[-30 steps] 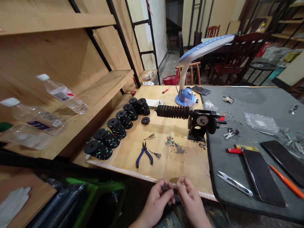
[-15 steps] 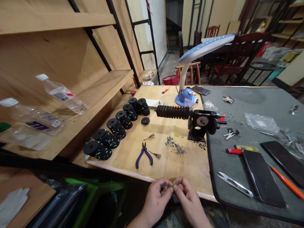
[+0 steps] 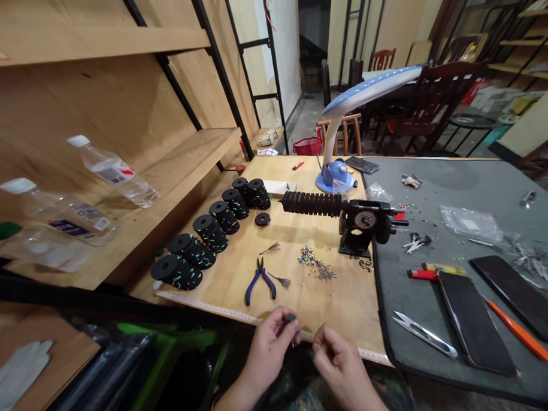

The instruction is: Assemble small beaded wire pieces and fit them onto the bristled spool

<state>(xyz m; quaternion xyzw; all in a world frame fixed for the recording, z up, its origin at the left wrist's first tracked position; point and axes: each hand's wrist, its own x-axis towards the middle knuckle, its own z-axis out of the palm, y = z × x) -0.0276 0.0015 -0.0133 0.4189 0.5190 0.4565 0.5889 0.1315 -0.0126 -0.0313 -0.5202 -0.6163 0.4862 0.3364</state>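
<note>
My left hand (image 3: 269,343) is at the front edge of the wooden tabletop, thumb and fingers pinching a small dark piece (image 3: 290,317) too small to name. To its right, my right hand (image 3: 340,359) has its fingertips pressed together; whatever is in them, if anything, is hidden. A gap separates the two hands. Just beyond them lie blue-handled pliers (image 3: 259,283) with jaws pointing away, a small bundle of thin strands (image 3: 282,281), a heap of tiny coloured beads (image 3: 309,256) and a pile of short metal pins (image 3: 325,271).
Several black foam spools (image 3: 177,271) with bright bits line the left. Beyond the beads stands a black hand-cranked winder (image 3: 363,220), its shaft carrying black rings (image 3: 312,203). A blue lamp (image 3: 335,174) is behind. Thread snips (image 3: 425,334) and phones (image 3: 474,323) lie on the grey mat (image 3: 410,288).
My hands were together at the fingertips and have moved apart. The left has shifted slightly left and up, and the dark piece in it now shows. The right has barely moved.
</note>
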